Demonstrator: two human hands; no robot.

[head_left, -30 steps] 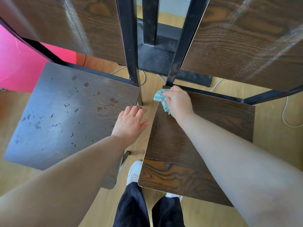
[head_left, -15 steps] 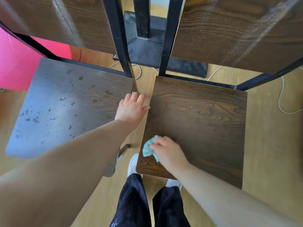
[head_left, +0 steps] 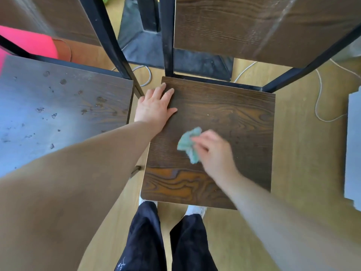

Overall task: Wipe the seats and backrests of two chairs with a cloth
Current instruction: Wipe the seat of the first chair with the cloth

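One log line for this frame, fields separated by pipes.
step: wiping right seat | right hand: grips cloth mid-seat | left hand: flat on right seat edge | left seat: spotted

We look down on the right seat (head_left: 234,114), dark wood grain. The right hand (head_left: 213,153), blurred, grips a crumpled teal cloth (head_left: 188,145) near its middle. The left hand (head_left: 154,108) lies flat on its left rear edge. Beside it, the left seat (head_left: 58,114) carries scattered spots.

Crumpled teal cloth (head_left: 188,145) on dark woodgrain right seat (head_left: 234,114); left seat (head_left: 58,114) beside it, speckled with droplets.
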